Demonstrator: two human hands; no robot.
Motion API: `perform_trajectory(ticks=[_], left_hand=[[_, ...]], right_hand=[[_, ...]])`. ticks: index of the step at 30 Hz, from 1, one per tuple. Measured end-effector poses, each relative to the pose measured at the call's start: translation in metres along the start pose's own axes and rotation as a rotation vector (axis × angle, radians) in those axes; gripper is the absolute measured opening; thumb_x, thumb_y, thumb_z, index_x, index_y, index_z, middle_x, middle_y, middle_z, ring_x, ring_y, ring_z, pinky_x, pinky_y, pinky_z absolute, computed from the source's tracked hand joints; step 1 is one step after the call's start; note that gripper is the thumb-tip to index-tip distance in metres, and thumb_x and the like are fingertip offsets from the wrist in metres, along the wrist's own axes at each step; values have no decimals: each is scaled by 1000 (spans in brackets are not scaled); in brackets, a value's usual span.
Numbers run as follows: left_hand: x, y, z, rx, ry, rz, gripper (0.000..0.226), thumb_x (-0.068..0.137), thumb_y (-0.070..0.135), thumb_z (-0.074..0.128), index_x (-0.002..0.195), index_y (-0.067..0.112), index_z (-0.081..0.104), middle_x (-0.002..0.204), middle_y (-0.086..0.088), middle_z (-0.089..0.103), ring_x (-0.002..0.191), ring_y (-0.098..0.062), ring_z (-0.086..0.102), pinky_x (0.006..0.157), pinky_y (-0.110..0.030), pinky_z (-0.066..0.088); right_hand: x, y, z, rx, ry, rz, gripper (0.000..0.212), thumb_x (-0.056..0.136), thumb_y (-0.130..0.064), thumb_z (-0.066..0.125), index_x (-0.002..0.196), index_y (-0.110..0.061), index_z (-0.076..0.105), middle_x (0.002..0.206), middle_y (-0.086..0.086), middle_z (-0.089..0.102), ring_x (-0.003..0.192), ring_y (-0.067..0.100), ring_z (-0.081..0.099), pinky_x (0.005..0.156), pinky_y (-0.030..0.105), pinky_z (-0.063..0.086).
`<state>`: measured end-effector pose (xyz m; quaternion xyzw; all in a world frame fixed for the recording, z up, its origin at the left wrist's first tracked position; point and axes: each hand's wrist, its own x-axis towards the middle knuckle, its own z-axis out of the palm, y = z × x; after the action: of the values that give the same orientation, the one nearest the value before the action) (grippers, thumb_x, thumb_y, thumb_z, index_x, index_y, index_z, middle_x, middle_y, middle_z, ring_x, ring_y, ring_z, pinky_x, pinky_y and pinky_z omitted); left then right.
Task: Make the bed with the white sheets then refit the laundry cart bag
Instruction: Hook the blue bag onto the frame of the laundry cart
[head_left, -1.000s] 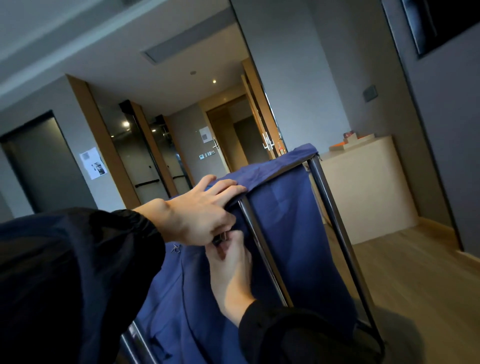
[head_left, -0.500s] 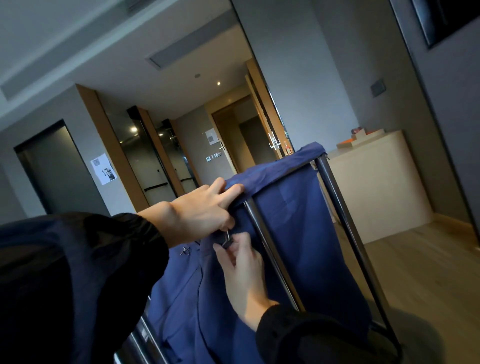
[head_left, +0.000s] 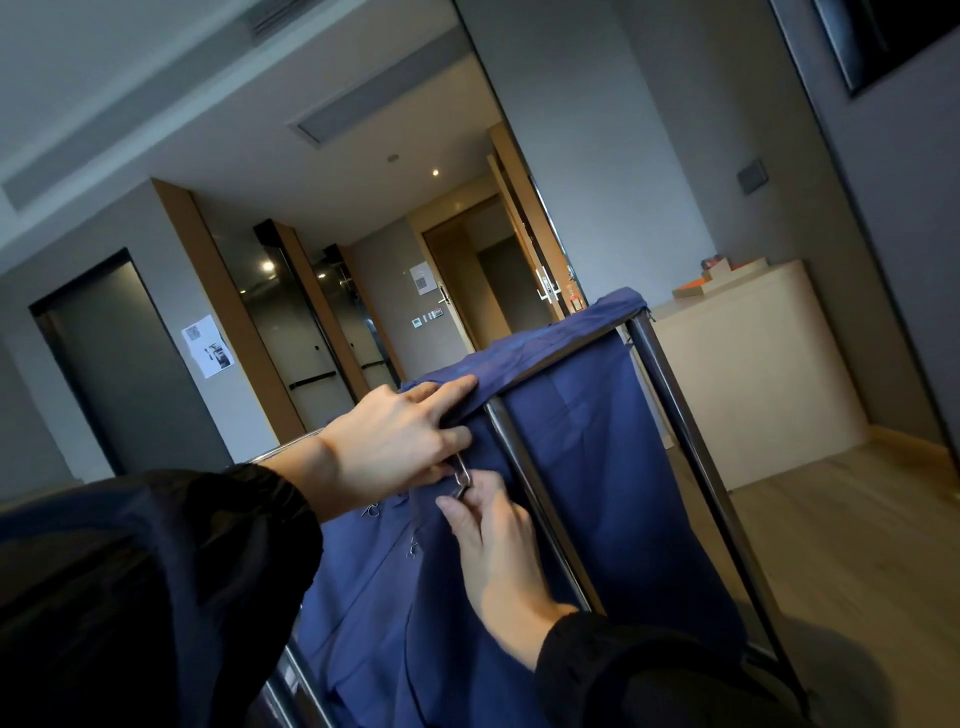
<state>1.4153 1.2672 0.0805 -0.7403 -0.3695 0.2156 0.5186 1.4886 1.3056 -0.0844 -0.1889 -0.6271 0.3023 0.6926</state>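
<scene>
Nearest us, the black left sleeve (head_left: 156, 597) fills the eight o'clock corner and the right sleeve (head_left: 623, 675) enters at five o'clock. From it the right hand (head_left: 498, 551) reaches up, thumb and forefinger pinched on a small metal clip (head_left: 462, 479) that lies against the cloth, its other fingers loosely curled below. Just at its eleven o'clock is the left hand (head_left: 395, 447). Its long fingers (head_left: 452, 389) lie straight over the folded hem while the thumb closes under the fold, so we read it as gripping the hem of the blue laundry cart bag (head_left: 582, 467). That bag sits at the centre of the view, its hem turned over the top rail of the steel cart frame (head_left: 688, 441), and its body hangs between the near post and the farther post at two o'clock. A small wire hook (head_left: 371, 512) dangles from the cloth at nine o'clock of the right hand. Beyond the cart, a cream cabinet (head_left: 753, 374) stands at three o'clock on the wood floor (head_left: 857, 545), with orange items (head_left: 696, 286) on top. On the far wall at nine o'clock a paper notice (head_left: 208, 345) carries a square code and a small picture. A second notice (head_left: 422, 278) hangs beside the wooden door (head_left: 457, 270) at twelve o'clock. We cannot read the print on either, as it is too small.
</scene>
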Motion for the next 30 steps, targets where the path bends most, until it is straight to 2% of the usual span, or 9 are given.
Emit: perform_trajectory(ticks=[2,4,8,11,13,20,22,25,30], left_hand=[[0,-1,3,-33,49,17,30,83,40,49,83,17,69,125,-25,58,88,-34,69,42,-37,54],[-1,-2,5,-55,86,27,39,87,41,39,81,18,70,125,-23,58,88,-33,68,42,-37,53],[-2,-3,5,-54,132,58,43,91,42,36,83,18,71,124,-19,61,87,-32,68,43,-35,53],[-2,-3,3,-21,179,70,43,90,40,34,81,18,71,122,-13,64,83,-32,69,40,-33,52],[-2,-4,2,-21,194,94,43,91,39,33,85,19,70,123,-9,65,82,-34,69,41,-34,53],[-2,-5,17,-94,160,92,33,95,35,33,106,22,62,132,1,59,100,-40,64,62,-46,57],[-2,-4,15,-77,176,86,30,93,33,37,103,21,63,127,2,63,96,-40,64,56,-42,57],[-2,-1,7,-63,217,87,40,95,35,32,92,17,67,115,3,69,86,-37,66,44,-37,53],[-2,1,2,-68,218,65,50,97,40,23,88,18,67,103,4,72,84,-33,66,43,-34,50]], right_hand=[[0,0,-2,24,9,-4,46,88,-49,50,111,-10,56,79,-16,56,74,13,56,69,31,42],[0,1,-5,35,-1,-8,58,83,-59,40,111,-11,56,79,-15,57,72,6,52,69,30,43],[2,-1,-14,-9,8,-65,60,84,-58,37,109,-7,57,82,-12,60,72,7,52,69,26,42],[5,-3,-17,-63,13,-97,52,88,-53,39,103,-7,58,72,-19,51,71,1,44,64,20,34],[6,-3,-17,-81,30,-98,52,88,-53,39,101,-7,59,72,-17,51,70,3,44,63,19,32],[6,-7,-16,-41,40,-55,58,86,-56,36,105,-7,61,87,-6,63,82,12,54,67,20,38],[6,-7,-16,-41,46,-32,50,88,-49,43,106,-7,62,92,1,67,83,14,57,70,23,41],[8,-7,-15,-28,64,-7,42,88,-40,45,105,-6,63,98,5,68,87,14,57,75,26,43],[12,-6,-14,-5,82,32,39,88,-42,45,97,-8,62,94,3,68,85,16,59,76,35,46]])
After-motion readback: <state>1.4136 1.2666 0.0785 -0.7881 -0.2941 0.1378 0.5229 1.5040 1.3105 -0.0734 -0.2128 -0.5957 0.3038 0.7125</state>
